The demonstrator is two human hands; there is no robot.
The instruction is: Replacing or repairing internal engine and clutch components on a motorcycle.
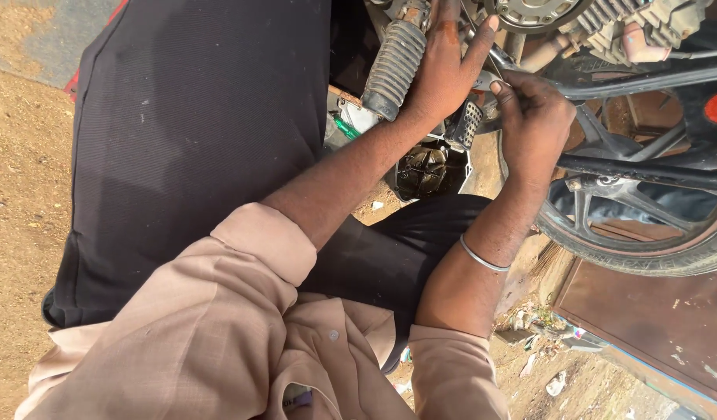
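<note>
Head view, looking straight down over beige shirt sleeves (241, 311) rolled to the elbow. Left hand (444, 66) reaches forward with forearm extended, palm down, fingers spread flat and open against the underside of the motorcycle engine (607, 23); it grips nothing, and its heel lies just beside the ribbed grey rubber footrest (395, 66). Right hand (533, 124) is bent at the wrist, fingers curled tight with thumb and forefinger pinched on a small silvery metal part (487, 80) near the left hand's fingertips; what the part is cannot be told. Thin silver bangle (483, 258) circles the right forearm. Round open engine cover with dark, oily insides (428, 171) lies on the sandy ground below both wrists. Spoked black rear wheel (646, 233) stands right of the right hand, close by.
</note>
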